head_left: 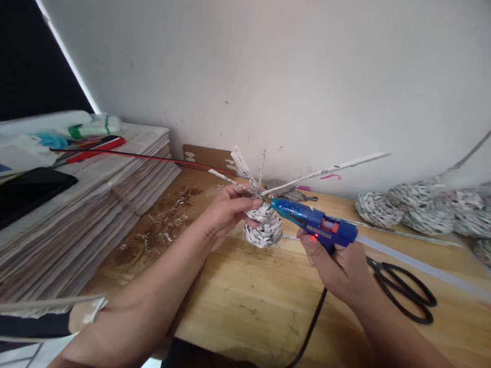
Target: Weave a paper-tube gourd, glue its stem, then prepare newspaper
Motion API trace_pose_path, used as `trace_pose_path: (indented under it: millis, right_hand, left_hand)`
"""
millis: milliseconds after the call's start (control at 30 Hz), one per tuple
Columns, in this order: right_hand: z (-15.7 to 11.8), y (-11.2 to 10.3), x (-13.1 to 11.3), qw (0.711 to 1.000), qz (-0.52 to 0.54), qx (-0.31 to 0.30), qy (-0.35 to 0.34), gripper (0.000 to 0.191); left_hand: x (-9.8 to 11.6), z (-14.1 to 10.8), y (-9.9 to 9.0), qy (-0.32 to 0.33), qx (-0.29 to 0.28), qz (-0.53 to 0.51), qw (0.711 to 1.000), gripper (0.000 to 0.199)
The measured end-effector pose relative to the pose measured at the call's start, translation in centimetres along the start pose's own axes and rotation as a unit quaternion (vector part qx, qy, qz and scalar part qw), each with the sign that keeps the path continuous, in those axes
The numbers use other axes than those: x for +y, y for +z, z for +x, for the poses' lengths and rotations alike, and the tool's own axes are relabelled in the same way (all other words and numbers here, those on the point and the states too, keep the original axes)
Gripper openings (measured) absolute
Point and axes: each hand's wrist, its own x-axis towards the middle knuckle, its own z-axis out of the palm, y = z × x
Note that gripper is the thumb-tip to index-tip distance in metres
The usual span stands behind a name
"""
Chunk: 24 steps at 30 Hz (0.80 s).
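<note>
My left hand [232, 207] is closed on the upper part of a woven paper figure [263, 231], made of two round balls of rolled newspaper. Several loose paper strips stick out from its top, one long strip [334, 168] reaching to the right. In my right hand [335, 267] is a blue hot glue gun [308, 218], its red light glowing and a long clear glue stick [412, 266] coming out of its back. The nozzle points left, at the top of the figure near my left thumb; whether it touches cannot be made out.
Black-handled scissors [406, 291] lie right of my right hand. Several woven paper balls [422, 209] sit by the wall at right. Stacked newspapers [145, 170] at left carry a dark phone [31, 198] and a red cutter [97, 148]. A black cord [315, 326] hangs below the gun.
</note>
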Motion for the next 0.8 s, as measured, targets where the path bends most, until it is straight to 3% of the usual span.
trace_pose_path:
  millis: [400,600,800]
  right_hand:
    - [-0.01,0.22,-0.15,0.996,-0.076,0.024,-0.029,0.017]
    - [-0.11,0.73,-0.32,1.0,0.008,0.008,0.009,0.018]
    - [-0.48,0.37,0.27,0.997,0.074,0.021,0.009,0.017]
  left_hand:
    - [-0.2,-0.42,0.78,-0.015,-0.014,0.016,1.0,0.03]
    - [-0.24,-0.35,0.75,-0.021,0.008,0.009,1.0,0.027]
    - [-0.11,-0.1,0.36,-0.026,-0.007,0.016,1.0,0.028]
